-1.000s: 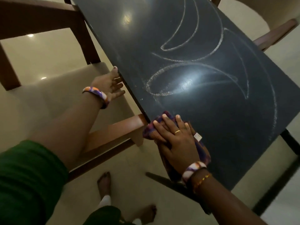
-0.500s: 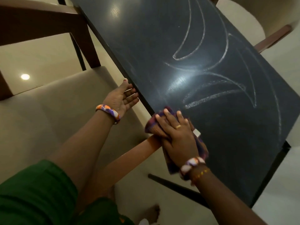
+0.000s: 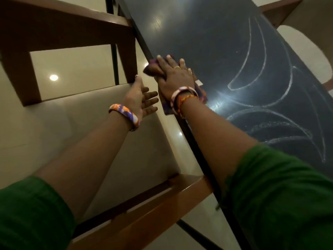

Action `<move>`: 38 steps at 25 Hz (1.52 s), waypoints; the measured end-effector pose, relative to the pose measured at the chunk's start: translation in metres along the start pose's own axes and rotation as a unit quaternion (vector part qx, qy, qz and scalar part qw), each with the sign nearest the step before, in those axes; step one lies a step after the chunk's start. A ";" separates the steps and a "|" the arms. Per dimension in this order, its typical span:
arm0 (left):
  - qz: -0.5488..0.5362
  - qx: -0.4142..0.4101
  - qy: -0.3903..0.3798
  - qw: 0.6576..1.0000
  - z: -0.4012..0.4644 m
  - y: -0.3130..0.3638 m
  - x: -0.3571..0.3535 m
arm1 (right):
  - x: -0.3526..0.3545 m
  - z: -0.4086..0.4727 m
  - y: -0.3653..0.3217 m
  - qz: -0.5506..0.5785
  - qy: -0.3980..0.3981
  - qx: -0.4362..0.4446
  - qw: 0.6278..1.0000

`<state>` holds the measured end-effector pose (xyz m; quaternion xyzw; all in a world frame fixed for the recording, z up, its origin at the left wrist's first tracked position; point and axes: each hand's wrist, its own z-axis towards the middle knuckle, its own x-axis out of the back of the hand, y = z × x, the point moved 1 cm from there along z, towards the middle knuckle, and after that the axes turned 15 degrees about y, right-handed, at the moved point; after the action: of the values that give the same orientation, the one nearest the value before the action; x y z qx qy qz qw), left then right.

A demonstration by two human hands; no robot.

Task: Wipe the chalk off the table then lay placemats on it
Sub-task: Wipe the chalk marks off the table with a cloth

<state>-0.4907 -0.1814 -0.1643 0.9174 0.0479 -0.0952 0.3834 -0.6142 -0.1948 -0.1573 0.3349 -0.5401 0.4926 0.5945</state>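
Right hand (image 3: 175,78) presses flat fingers on the purple cloth (image 3: 200,92) at the desk (image 3: 207,33) edge — chalk arcs (image 3: 288,91) lie rightward, nearer it; left hand (image 3: 142,100) open, cupped beside that edge

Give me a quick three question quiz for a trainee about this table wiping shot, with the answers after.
1. Which hand presses the cloth on the table?
2. True or false: the chalk lines are all wiped away.
3. Where is the left hand: A) on the cloth, B) open, palm up beside the table edge, C) gripping the chair?

Key
1. The right hand, fingers spread flat on the cloth.
2. False; curved lines remain.
3. B.
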 end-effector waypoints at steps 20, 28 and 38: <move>0.218 0.002 0.023 0.976 -0.069 -0.068 -0.072 | 0.064 -0.201 0.093 -0.035 0.033 -0.328 0.944; 0.098 0.011 0.198 0.975 -0.066 -0.079 -0.095 | 0.086 -0.262 0.177 -0.049 0.043 -0.354 0.933; 0.268 -0.018 0.043 0.962 -0.044 -0.069 -0.063 | 0.056 -0.200 0.066 0.016 -0.007 -0.148 0.989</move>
<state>-0.5577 -0.1025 -0.1690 0.8928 -0.1820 0.0519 0.4089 -0.6181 0.0227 -0.1503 0.2381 -0.6166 0.4145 0.6256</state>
